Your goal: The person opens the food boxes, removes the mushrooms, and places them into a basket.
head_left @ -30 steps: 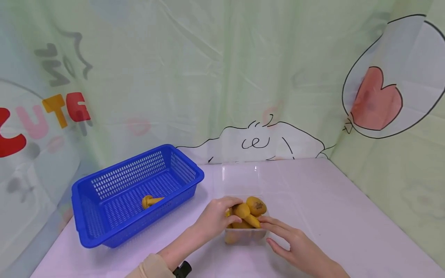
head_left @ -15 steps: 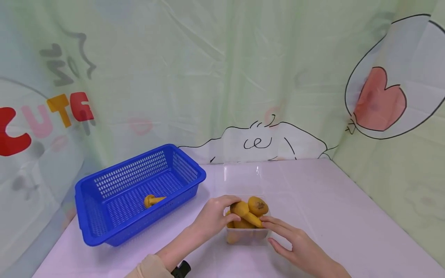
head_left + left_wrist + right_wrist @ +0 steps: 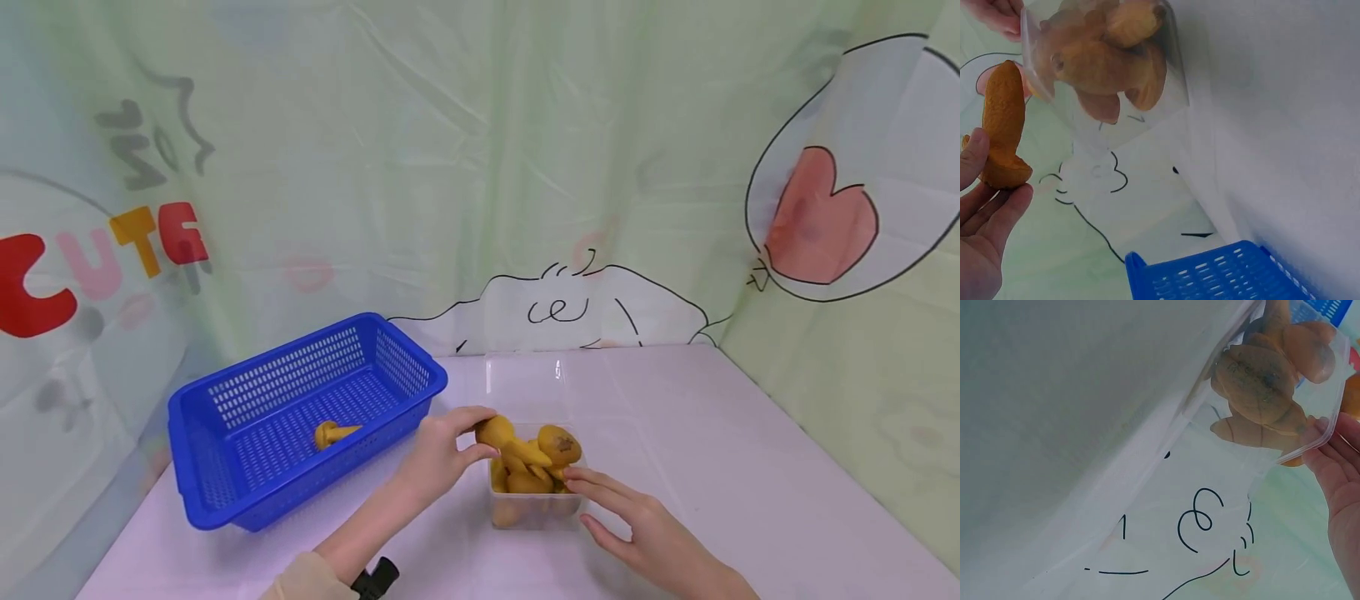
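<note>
My left hand (image 3: 442, 454) pinches a yellow-brown mushroom (image 3: 506, 435) by its cap, thumb against fingers, at the left rim of a clear plastic box (image 3: 536, 512). In the left wrist view that mushroom (image 3: 1004, 119) is apart from the box, its thick stem pointing up. Several more mushrooms (image 3: 528, 482) fill the box, and one round cap (image 3: 559, 445) sits high at the back right. My right hand (image 3: 637, 525) touches the box's right side with extended fingers, as the right wrist view shows too. The box's clear lid (image 3: 525, 379) lies folded back behind it.
A blue perforated basket (image 3: 300, 417) stands to the left, with one mushroom (image 3: 333, 434) on its floor. The table (image 3: 690, 450) has a pale cover. A printed curtain (image 3: 420, 167) hangs behind and along both sides.
My left hand has taken a mushroom from the pile and lifted it a little up and to the left. My right hand stays at the box's side.
</note>
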`<move>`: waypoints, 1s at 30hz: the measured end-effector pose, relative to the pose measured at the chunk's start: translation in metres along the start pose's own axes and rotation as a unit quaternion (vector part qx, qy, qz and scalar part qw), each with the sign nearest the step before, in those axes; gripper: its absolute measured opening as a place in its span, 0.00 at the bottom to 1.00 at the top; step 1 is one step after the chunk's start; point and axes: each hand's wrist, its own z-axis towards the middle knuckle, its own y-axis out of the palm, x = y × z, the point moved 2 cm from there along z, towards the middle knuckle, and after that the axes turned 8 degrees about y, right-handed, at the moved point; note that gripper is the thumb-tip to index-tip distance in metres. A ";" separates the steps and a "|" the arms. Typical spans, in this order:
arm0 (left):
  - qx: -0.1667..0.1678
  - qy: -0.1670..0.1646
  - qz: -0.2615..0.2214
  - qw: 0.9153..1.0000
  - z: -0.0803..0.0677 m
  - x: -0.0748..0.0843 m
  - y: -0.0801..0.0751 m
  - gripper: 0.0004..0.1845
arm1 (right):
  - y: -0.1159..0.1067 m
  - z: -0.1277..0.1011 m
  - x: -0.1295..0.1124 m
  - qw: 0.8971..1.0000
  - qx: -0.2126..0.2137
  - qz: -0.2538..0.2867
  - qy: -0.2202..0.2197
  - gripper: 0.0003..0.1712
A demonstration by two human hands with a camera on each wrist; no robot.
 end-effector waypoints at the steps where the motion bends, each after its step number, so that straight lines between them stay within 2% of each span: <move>1: 0.012 0.000 0.001 1.000 0.001 0.000 -0.004 0.20 | 0.000 0.000 0.000 1.000 0.000 0.000 -0.001 0.26; 8: 0.081 -0.028 -0.003 0.996 0.002 -0.004 -0.029 0.21 | 0.001 0.000 0.001 1.000 -0.001 -0.003 0.000 0.22; 18: 0.168 -0.060 0.030 0.984 -0.004 -0.020 -0.061 0.22 | 0.001 0.000 0.002 1.000 0.001 -0.004 0.001 0.23; 23: 0.193 -0.082 0.062 0.976 -0.011 -0.031 -0.072 0.22 | 0.001 0.001 0.003 1.000 0.005 -0.005 0.000 0.27; 30: 0.205 -0.119 0.081 0.968 -0.024 -0.052 -0.079 0.23 | 0.003 0.000 0.005 1.000 0.005 0.000 -0.002 0.29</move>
